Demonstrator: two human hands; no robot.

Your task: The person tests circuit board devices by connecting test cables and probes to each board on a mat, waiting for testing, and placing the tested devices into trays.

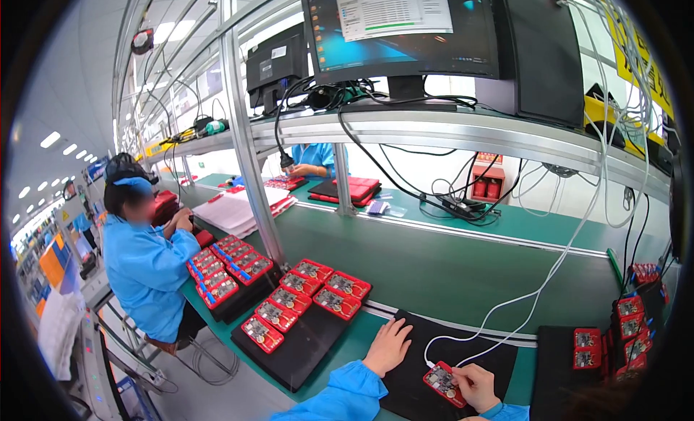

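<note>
On the black mat point(408, 401) near the bench's front edge, one red-framed circuit board point(441, 385) lies tilted toward the right hand point(477, 386), its component side up, which leaves the parts in view and in reach. The two hands are apart. The left hand point(388, 346) rests palm down with loosely spread fingers at the mat's far left part, holding nothing; it probably braces the person or keeps the mat from sliding. The right hand has its fingertips gathered at the board's upper right edge, seemingly to steady it or press on something small (whether they pinch the frame, a part or a cable end, I cannot tell).

A white cable point(428, 346) reaches the board's upper left corner, and a second runs down beside the fingertips. Both fall in slack curves from above, so the board can presumably shift without being tugged. The monitor point(401, 63) stands on the raised shelf point(405, 124), likely so its window and green bar can be read above the work.

To the left, more boards point(291, 299) sit face up in rows on a dark block point(316, 349), perhaps for easy picking. To the right, two boards point(586, 349) lie on another dark pad point(551, 385).
</note>
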